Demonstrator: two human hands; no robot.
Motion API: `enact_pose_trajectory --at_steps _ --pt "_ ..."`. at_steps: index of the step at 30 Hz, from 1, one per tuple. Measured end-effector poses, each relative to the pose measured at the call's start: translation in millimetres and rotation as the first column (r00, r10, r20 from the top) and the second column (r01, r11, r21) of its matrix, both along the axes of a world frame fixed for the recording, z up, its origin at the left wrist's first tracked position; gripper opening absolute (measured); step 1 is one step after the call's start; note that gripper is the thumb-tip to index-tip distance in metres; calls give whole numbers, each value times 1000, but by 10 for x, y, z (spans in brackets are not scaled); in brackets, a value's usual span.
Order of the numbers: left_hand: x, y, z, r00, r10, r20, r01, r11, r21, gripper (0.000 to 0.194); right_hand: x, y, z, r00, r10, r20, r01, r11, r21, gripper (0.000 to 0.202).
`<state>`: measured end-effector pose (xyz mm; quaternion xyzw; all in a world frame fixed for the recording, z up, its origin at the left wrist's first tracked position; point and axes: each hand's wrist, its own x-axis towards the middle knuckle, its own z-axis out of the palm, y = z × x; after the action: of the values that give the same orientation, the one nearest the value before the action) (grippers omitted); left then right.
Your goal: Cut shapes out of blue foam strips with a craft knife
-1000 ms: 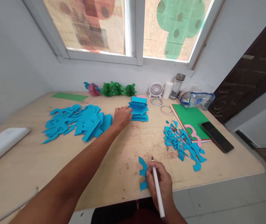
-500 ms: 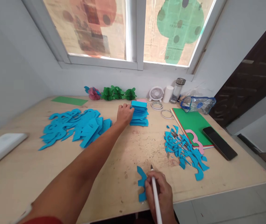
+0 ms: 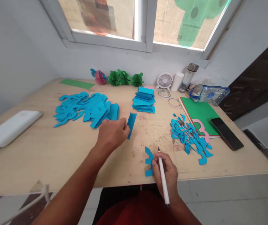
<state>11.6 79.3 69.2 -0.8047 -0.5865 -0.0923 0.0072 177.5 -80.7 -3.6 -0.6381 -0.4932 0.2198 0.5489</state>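
Observation:
My left hand (image 3: pixel 112 132) is closed on a folded blue paper strip (image 3: pixel 131 125), held above the middle of the table. A white pen (image 3: pixel 163 179) with a dark tip is gripped in my right hand (image 3: pixel 167 170) near the front edge. Beside that hand a cut blue paper shape (image 3: pixel 149 162) with scalloped edges lies on the table, partly under the fingers. Further back stands a stack of folded blue paper (image 3: pixel 144 100). To the left a heap of blue cut-outs (image 3: pixel 89 107) is spread out.
Blue paper scraps (image 3: pixel 188 134) lie to the right, by a pink paper curve (image 3: pixel 201 128), a green sheet (image 3: pixel 198 112) and a phone (image 3: pixel 226 132). Along the back are green paper trees (image 3: pixel 124 78), a small fan (image 3: pixel 165 81), tape rolls (image 3: pixel 164 93) and a bottle (image 3: pixel 189 78).
My left hand has drawn back from the blue stack toward me, bringing a folded blue strip. My right hand still holds the pen beside the cut shape. The view has tilted down.

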Motion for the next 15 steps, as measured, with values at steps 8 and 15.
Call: enact_pose_trajectory --at_steps 8,15 --pt "-205 -607 -227 848 -164 504 311 924 -223 22 11 7 100 996 15 -89 -18 1000 -25 15" --pt "-408 -579 -451 812 -446 377 500 864 -57 27 10 52 170 988 60 -145 -65 997 -29 17"
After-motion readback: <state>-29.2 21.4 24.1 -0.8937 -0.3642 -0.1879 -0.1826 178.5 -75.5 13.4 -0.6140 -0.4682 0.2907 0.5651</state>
